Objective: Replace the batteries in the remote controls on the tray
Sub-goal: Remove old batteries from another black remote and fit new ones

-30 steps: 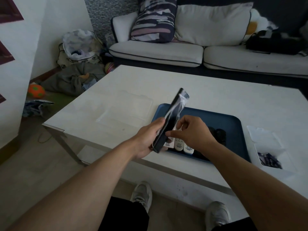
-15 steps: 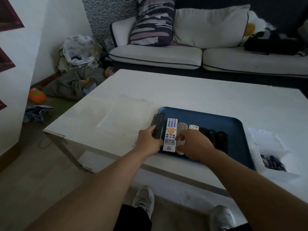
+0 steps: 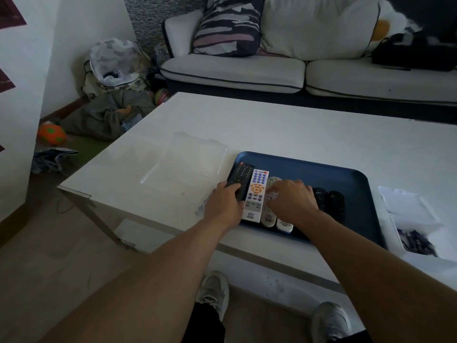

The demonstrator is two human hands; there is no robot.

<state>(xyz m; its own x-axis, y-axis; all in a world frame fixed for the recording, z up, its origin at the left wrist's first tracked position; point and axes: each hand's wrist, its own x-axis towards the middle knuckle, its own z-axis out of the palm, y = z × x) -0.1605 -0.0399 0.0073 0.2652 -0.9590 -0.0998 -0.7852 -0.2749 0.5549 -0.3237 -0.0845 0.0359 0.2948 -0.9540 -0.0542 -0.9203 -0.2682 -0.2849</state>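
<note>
The blue tray (image 3: 346, 179) sits near the table's (image 3: 272, 125) front edge, its far half bare, with a clear lid (image 3: 188, 159) flat on the table just left of it and a white box (image 3: 415, 226) just right of it. At the tray's left end the left hand (image 3: 223, 206) grasps the black remote (image 3: 239, 175), which lies beside the white remote (image 3: 256, 194). The right hand (image 3: 293, 200) lies with relaxed fingers over the grey remote (image 3: 270, 201) and its neighbour, near the dark remotes (image 3: 330, 200) further right.

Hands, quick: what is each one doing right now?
Left hand: grips the black remote on the tray.
Right hand: fingers on the grey remote, grip unclear.
</note>
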